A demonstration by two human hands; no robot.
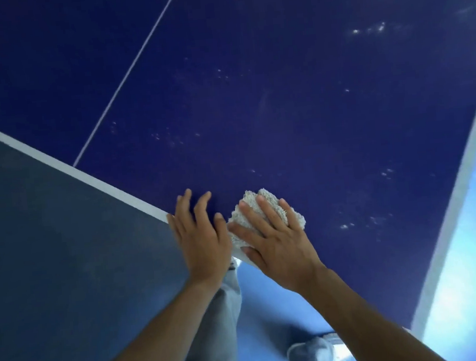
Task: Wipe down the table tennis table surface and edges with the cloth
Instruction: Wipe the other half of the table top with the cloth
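Pressing wadded cloth under spread right hand; left hand straight-fingered on table tennis table. Risk: narrow contact, possibly skipping specks.

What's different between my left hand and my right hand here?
The right hand presses flat on the cloth; the left hand holds nothing. The left hand touches the bare table directly; the right hand lies on the cloth. Both are open, at the table's near edge.

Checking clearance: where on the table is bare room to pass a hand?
Bare blue surface spreads beyond the cloth, between the centre line and the right edge stripe. Crowded only at the near edge: left hand beside right hand on cloth.
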